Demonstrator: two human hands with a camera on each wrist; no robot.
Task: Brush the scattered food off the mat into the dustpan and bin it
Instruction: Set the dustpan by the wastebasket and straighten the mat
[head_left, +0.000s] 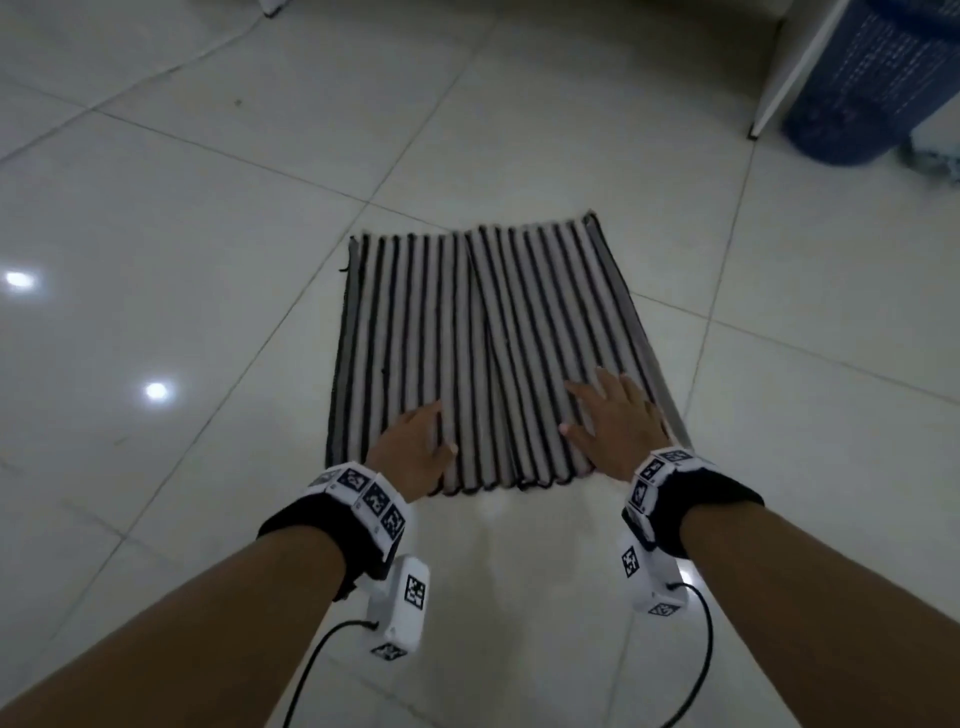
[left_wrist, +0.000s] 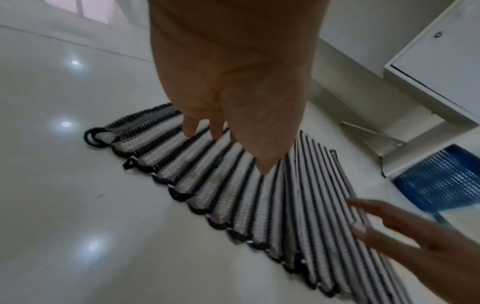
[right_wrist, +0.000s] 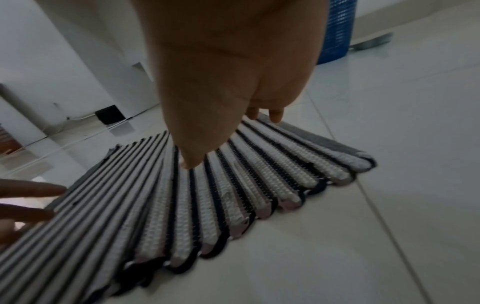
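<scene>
A black-and-white striped mat (head_left: 483, 332) lies flat on the tiled floor, with a crease down its middle. My left hand (head_left: 421, 447) rests on its near left part with fingers spread. My right hand (head_left: 613, 410) lies flat on the near right part, fingers straight. The left wrist view shows the mat (left_wrist: 233, 185) under my left hand (left_wrist: 228, 115), and the right hand (left_wrist: 405, 230) at its far side. In the right wrist view, my right hand (right_wrist: 228, 107) touches the mat (right_wrist: 207, 195). I see no food, brush or dustpan.
A blue mesh bin (head_left: 872, 83) stands at the far right beside a white cabinet (head_left: 800, 62). The same bin (left_wrist: 441, 181) sits under the cabinet (left_wrist: 436, 67) in the left wrist view. A black plug box (right_wrist: 109, 114) with cables lies by the far wall.
</scene>
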